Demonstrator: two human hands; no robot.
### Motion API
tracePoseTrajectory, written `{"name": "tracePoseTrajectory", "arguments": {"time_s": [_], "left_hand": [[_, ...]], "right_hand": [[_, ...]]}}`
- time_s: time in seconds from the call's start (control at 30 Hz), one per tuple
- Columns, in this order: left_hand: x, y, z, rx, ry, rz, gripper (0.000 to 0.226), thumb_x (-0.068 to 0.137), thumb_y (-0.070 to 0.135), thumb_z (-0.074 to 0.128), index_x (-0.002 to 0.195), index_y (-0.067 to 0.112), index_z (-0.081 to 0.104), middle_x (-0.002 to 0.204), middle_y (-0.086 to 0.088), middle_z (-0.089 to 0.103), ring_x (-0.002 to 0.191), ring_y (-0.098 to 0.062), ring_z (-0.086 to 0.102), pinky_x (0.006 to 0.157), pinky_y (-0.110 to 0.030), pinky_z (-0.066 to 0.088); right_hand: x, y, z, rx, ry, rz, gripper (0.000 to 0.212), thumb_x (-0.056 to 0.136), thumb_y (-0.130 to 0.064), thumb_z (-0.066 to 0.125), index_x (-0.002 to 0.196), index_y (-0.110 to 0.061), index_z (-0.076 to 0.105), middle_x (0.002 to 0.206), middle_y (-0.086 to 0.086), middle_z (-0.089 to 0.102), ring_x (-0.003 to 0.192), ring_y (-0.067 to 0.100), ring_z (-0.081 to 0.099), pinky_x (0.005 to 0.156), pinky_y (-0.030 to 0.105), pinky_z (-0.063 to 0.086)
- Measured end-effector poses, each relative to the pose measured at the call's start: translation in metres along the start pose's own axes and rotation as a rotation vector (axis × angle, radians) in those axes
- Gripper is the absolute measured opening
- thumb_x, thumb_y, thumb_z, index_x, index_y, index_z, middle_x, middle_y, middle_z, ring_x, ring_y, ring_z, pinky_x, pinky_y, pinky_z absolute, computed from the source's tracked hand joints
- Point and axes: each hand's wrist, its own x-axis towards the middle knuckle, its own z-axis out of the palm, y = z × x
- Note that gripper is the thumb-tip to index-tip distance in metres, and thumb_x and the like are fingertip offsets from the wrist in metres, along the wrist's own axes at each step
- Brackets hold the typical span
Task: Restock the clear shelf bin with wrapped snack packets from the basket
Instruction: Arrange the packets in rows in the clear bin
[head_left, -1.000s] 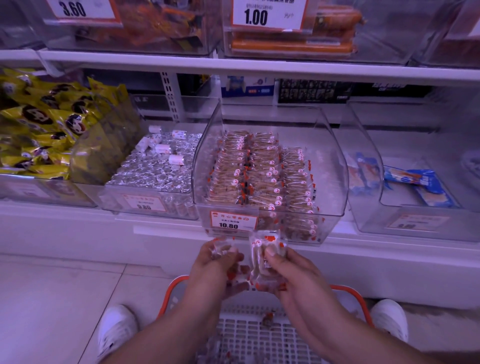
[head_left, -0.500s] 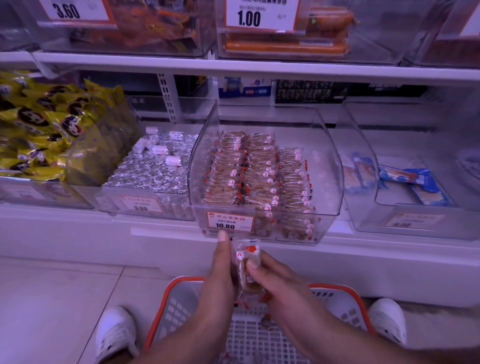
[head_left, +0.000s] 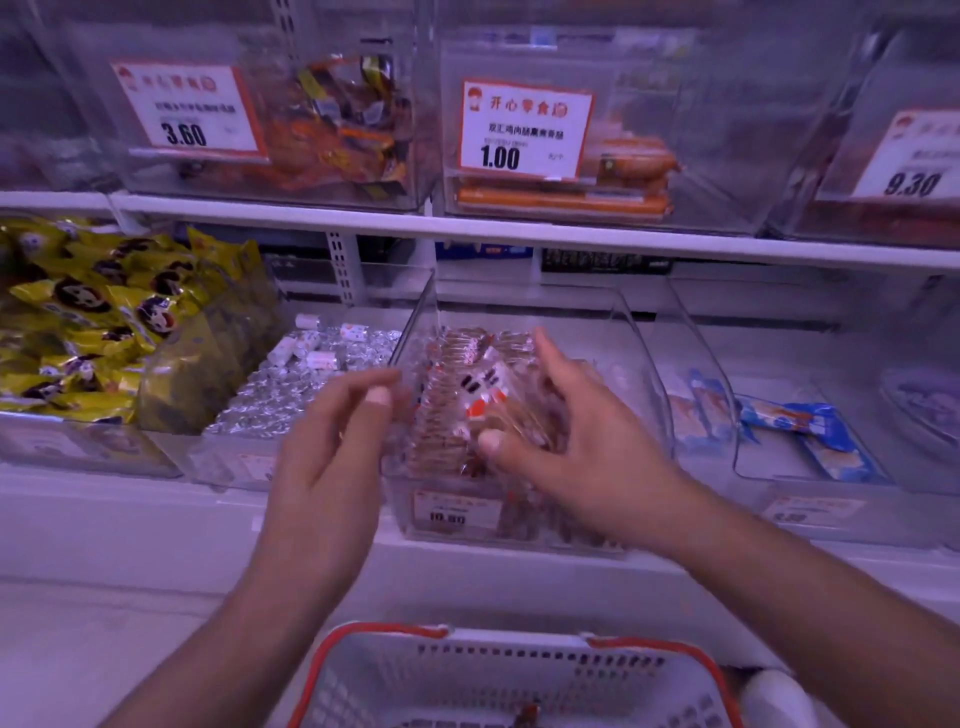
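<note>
Clear bin (head_left: 631, 332) rim between spread left hand (head_left: 332, 441) and right hand (head_left: 566, 441) gripping packet (head_left: 485, 395).

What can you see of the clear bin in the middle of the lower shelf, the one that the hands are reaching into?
The clear bin looks like transparent plastic, with tall side walls that slope down to a low front wall. It stands on the lower shelf between a bin of silver-wrapped sweets and a bin of blue packets. A white and orange price label is fixed on its front. Inside, rows of wrapped snack packets stand tightly packed. The right hand holds more packets over it; the left hand, fingers relaxed, is at its left wall.
</note>
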Motion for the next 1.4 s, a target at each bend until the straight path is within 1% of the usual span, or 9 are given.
{"name": "tracePoseTrajectory", "arguments": {"time_s": [0.1, 0.2, 0.33, 0.57, 0.73, 0.93, 1.03, 1.17, 1.4], "left_hand": [[0.041, 0.004, 0.013, 0.189, -0.085, 0.135, 0.039, 0.089, 0.053, 0.049, 0.120, 0.033, 0.062, 0.111, 0.015, 0.067, 0.102, 0.005, 0.062, 0.082, -0.014, 0.049], [0.076, -0.014, 0.055, 0.152, -0.180, -0.100, 0.031, 0.096, 0.033, 0.056, 0.124, 0.019, 0.058, 0.109, 0.002, 0.069, 0.083, 0.007, 0.064, 0.072, -0.010, 0.048], [0.088, -0.059, 0.089, 0.043, -0.107, -0.351, 0.026, 0.099, 0.013, 0.055, 0.124, 0.008, 0.060, 0.112, -0.017, 0.071, 0.099, -0.029, 0.069, 0.094, -0.041, 0.055], [0.099, -0.063, 0.100, -0.205, -0.094, -0.379, 0.027, 0.098, 0.002, 0.053, 0.112, 0.023, 0.062, 0.084, 0.008, 0.068, 0.058, 0.004, 0.065, 0.054, -0.010, 0.049], [0.102, -0.067, 0.095, -0.196, -0.167, -0.381, 0.035, 0.098, -0.002, 0.050, 0.125, 0.016, 0.062, 0.102, -0.001, 0.072, 0.076, -0.002, 0.067, 0.069, -0.014, 0.052], [0.108, -0.078, 0.083, 0.217, -0.259, 0.015, 0.019, 0.098, 0.009, 0.056, 0.109, 0.008, 0.072, 0.103, -0.010, 0.074, 0.097, -0.022, 0.069, 0.091, -0.032, 0.052], [0.110, -0.077, 0.086, 0.161, -0.212, -0.042, 0.018, 0.096, 0.022, 0.063, 0.111, 0.015, 0.070, 0.105, -0.002, 0.074, 0.099, -0.014, 0.069, 0.092, -0.027, 0.052], [0.114, -0.075, 0.091, 0.106, -0.061, -0.132, 0.035, 0.088, -0.010, 0.057, 0.086, 0.023, 0.067, 0.083, 0.004, 0.069, 0.075, -0.004, 0.064, 0.074, -0.011, 0.050], [0.108, -0.065, 0.097, -0.337, -0.140, -0.480, 0.016, 0.094, 0.022, 0.060, 0.098, 0.015, 0.073, 0.095, -0.008, 0.075, 0.088, -0.023, 0.072, 0.083, -0.035, 0.058]], "right_hand": [[0.057, 0.016, -0.005, -0.459, -0.107, -0.138, 0.117, 0.076, -0.062, 0.068, 0.157, -0.024, -0.006, 0.144, -0.001, 0.033, 0.135, 0.017, 0.036, 0.105, 0.026, 0.035], [0.084, 0.042, 0.010, -0.588, -0.192, -0.186, 0.118, 0.076, -0.055, 0.072, 0.158, -0.013, -0.002, 0.154, 0.009, 0.029, 0.143, 0.027, 0.025, 0.117, 0.039, 0.028], [0.086, 0.070, 0.027, -0.405, -0.189, -0.065, 0.124, 0.065, -0.074, 0.062, 0.158, -0.022, -0.003, 0.161, 0.005, 0.021, 0.150, 0.024, 0.013, 0.122, 0.043, 0.017], [0.078, 0.067, 0.030, -0.181, -0.102, -0.077, 0.116, 0.067, -0.036, 0.082, 0.158, -0.025, 0.011, 0.147, 0.001, 0.030, 0.135, 0.011, 0.041, 0.114, 0.018, 0.030], [0.075, 0.052, 0.036, -0.199, -0.133, -0.094, 0.112, 0.073, -0.024, 0.075, 0.158, -0.017, 0.003, 0.156, 0.002, 0.017, 0.145, 0.019, 0.030, 0.117, 0.032, 0.030], [0.072, 0.059, 0.017, -0.518, -0.292, -0.165, 0.110, 0.082, -0.061, 0.065, 0.157, -0.011, 0.002, 0.159, 0.004, 0.014, 0.148, 0.024, 0.013, 0.122, 0.037, 0.017], [0.066, 0.065, 0.017, -0.465, -0.343, -0.118, 0.117, 0.082, -0.063, 0.064, 0.156, -0.014, -0.013, 0.163, -0.003, -0.006, 0.151, 0.018, 0.004, 0.121, 0.024, 0.011], [0.067, 0.067, 0.022, -0.332, -0.214, -0.042, 0.118, 0.079, -0.056, 0.072, 0.156, -0.024, -0.013, 0.162, -0.010, 0.001, 0.147, 0.010, 0.009, 0.102, 0.000, 0.006], [0.074, 0.066, 0.035, -0.257, -0.182, -0.030, 0.125, 0.078, -0.049, 0.077, 0.154, -0.022, -0.019, 0.159, -0.010, -0.005, 0.151, 0.017, 0.010, 0.117, 0.024, 0.014]]}}
